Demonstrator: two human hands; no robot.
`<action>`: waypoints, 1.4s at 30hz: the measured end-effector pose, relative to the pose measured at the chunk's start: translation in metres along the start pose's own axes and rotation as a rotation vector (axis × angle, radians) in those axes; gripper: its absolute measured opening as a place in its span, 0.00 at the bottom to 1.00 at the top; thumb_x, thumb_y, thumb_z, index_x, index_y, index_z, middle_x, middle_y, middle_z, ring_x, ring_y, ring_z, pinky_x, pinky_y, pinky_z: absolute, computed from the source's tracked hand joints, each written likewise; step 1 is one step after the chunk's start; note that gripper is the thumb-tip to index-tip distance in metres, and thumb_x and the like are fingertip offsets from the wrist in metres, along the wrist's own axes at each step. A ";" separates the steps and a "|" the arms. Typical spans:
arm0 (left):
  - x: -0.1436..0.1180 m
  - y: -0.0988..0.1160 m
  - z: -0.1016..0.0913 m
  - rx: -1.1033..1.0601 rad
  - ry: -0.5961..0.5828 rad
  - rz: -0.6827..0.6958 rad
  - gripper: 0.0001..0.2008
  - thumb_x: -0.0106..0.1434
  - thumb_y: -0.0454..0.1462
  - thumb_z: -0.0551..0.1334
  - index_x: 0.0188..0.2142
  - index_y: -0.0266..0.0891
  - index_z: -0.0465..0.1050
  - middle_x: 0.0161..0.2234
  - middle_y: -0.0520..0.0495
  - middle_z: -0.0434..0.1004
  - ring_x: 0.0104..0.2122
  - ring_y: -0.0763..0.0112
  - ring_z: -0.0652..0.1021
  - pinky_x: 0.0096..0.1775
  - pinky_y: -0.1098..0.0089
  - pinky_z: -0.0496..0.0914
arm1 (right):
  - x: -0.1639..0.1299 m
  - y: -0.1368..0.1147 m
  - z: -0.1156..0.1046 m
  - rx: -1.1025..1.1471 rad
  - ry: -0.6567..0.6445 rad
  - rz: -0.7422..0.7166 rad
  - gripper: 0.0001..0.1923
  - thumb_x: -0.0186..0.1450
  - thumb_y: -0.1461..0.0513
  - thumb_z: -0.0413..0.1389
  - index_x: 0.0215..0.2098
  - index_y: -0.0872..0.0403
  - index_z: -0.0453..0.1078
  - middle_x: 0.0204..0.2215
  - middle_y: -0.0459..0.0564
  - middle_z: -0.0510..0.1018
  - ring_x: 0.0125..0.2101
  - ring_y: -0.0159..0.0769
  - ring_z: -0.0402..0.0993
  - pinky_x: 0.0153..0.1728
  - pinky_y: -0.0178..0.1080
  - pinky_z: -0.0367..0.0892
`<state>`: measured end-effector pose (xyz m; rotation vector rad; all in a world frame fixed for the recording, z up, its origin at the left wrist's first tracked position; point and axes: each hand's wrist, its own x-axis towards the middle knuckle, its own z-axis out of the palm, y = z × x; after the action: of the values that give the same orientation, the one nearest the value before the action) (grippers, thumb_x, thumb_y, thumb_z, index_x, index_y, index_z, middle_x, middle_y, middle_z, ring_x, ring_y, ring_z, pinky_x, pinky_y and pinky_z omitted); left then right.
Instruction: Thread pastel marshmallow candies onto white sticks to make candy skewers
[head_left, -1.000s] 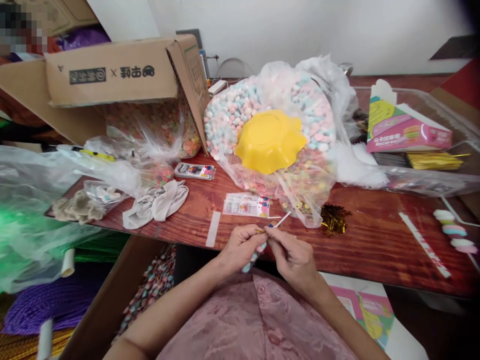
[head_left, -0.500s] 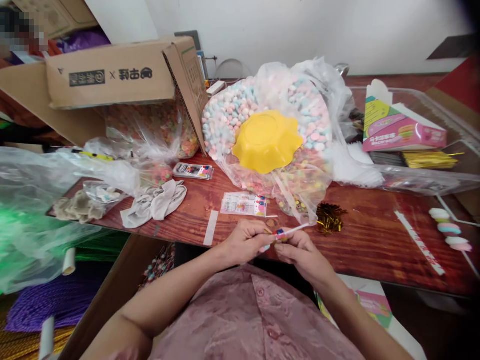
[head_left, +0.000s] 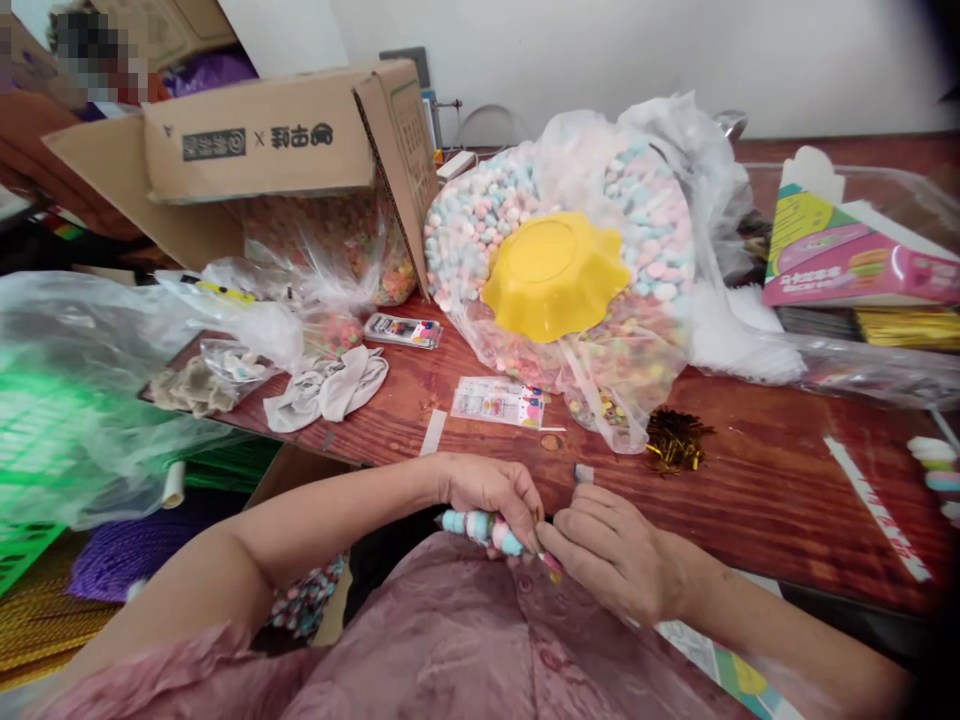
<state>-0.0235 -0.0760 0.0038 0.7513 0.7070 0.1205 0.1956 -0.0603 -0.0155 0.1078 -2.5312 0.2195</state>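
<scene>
At the far left, a heap of clear plastic sheeting (head_left: 90, 310), tinted green below, slumps past the table's end, with a bundle of shiny purple twisted cords (head_left: 112, 560) lower down. Then comes a printed brown cardboard box (head_left: 259, 150), open towards us, holding a clear bag of orange and green pieces (head_left: 394, 270). Nearer, below the table's edge, is a pile of small pink, blue and white pieces (head_left: 304, 605).

By the near edge, in front of the pink shirt, is a short row of puffy blue, white and pink pieces (head_left: 480, 527), lying roughly level. The left hand (head_left: 495, 492) has it, thumb and fingers pinched narrow near its right end. I'd judge it light and soft, easily dented, best gripped at the end rather than by the puffs. The right hand (head_left: 611, 545) meets it there, fingers curled in close; I can't tell what they grip.

Beyond the hands sits a large clear plastic bag (head_left: 652, 235), full of pastel pink, white and blue pieces, with yellowish ones towards the near side. A scalloped yellow plastic bowl (head_left: 555, 275) rests upside down on it.

At the far right, a clear plastic tray (head_left: 862, 365) contains gold strips (head_left: 904, 328), darker ones beside them, and a pink-and-green printed carton (head_left: 847, 255) above.
</scene>
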 end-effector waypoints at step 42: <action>0.021 -0.052 0.017 1.414 1.016 0.875 0.15 0.66 0.33 0.58 0.51 0.41 0.74 0.60 0.38 0.73 0.61 0.52 0.67 0.65 0.36 0.40 | 0.039 0.025 0.007 0.236 0.612 0.887 0.09 0.68 0.65 0.51 0.28 0.52 0.65 0.20 0.41 0.67 0.21 0.29 0.63 0.23 0.33 0.59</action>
<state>-0.0043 -0.1175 -0.0329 2.4268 1.3719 0.9047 0.1563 -0.0378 -0.0027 -0.8680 -1.7798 0.7603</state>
